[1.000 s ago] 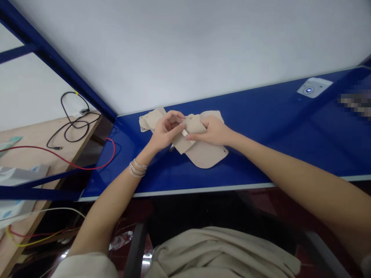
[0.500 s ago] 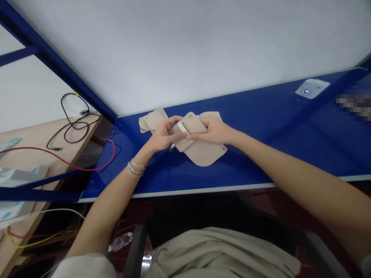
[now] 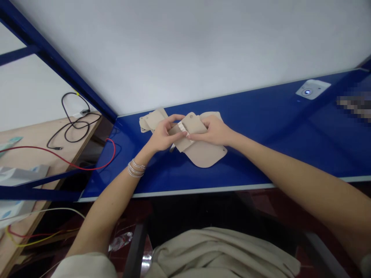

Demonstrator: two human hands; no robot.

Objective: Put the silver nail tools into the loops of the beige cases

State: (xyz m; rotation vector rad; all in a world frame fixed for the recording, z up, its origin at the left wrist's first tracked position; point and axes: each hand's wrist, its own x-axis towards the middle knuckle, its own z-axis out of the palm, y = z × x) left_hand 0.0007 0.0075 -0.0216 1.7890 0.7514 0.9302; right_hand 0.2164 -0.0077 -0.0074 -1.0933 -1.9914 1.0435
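Between my two hands is a beige leather-like piece (image 3: pixel 194 124) with a metal snap near its upper corner and a whitish strip (image 3: pixel 182 126) across it. My left hand (image 3: pixel 165 135) is closed on its left side, thumb on top near the strip. My right hand (image 3: pixel 216 130) grips the right side, with its thumb reaching toward the left thumb. Under the held piece lies a larger rounded beige piece (image 3: pixel 205 154) with small holes at its corners. Left of it, partly behind my left hand, several similar beige pieces (image 3: pixel 158 117) are piled. My fingers underneath are hidden.
The blue table (image 3: pixel 255 116) meets a white wall at the back. At the right is a white device (image 3: pixel 313 89) with a lit round display. A wooden surface (image 3: pixel 31 129) on the left carries a black cable (image 3: pixel 69 129); a red cable (image 3: pixel 111 154) reaches over the table's left end.
Both hands keep nearly the same hold on the beige piece. Only a very slight shift of the whole view shows.
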